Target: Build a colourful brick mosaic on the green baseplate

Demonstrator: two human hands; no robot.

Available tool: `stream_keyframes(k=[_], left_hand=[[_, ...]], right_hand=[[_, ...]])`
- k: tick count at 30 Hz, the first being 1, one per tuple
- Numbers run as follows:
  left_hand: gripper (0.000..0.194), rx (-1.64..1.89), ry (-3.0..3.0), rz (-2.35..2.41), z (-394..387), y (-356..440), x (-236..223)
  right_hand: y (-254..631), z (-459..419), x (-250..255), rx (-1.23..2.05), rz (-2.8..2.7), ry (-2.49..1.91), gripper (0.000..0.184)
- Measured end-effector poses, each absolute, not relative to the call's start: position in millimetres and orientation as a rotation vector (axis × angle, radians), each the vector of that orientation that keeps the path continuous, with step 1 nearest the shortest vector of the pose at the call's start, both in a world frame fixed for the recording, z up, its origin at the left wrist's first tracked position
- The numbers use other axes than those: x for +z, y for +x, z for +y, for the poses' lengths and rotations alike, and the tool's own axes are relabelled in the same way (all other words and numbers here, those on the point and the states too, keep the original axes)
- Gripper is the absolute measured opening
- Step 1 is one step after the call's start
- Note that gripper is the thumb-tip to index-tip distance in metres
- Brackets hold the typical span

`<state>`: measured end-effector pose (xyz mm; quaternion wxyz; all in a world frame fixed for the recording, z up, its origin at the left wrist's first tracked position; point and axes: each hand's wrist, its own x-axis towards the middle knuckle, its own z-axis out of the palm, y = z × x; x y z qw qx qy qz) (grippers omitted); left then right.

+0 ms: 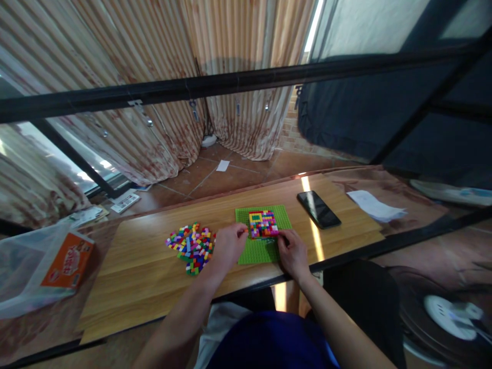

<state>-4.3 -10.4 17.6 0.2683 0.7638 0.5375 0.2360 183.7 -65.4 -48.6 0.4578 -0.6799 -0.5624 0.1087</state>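
Note:
A green baseplate (282,218) lies on the wooden table (154,266), with a square patch of coloured bricks (263,223) built on its far half. My left hand (229,244) is closed in a pinch on a small orange brick (246,230) at the patch's left edge. My right hand (292,252) rests on the baseplate's near right part, fingers curled, just below the patch; what is under its fingertips is hidden. A pile of loose coloured bricks (191,245) lies left of my left hand.
A black phone (318,208) lies right of the baseplate, and a crumpled white paper (374,206) lies further right. An orange box in a clear plastic bag (67,260) sits at the far left. A black bar crosses the upper view.

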Motion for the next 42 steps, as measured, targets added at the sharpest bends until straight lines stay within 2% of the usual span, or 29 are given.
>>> stream_keyframes(k=[7, 17, 42], left_hand=[[0.02, 0.444, 2.438, 1.461, -8, 16, 26], [0.025, 0.204, 2.58, 1.459, -9, 30, 31], [0.02, 0.381, 2.504, 1.563, -12, 30, 14]], right_hand=[[184, -65, -51, 0.294, -1.37, -1.651, 0.022], [183, -65, -51, 0.291, -1.359, -1.64, 0.022], [183, -65, -50, 0.289, -1.357, -1.63, 0.021]])
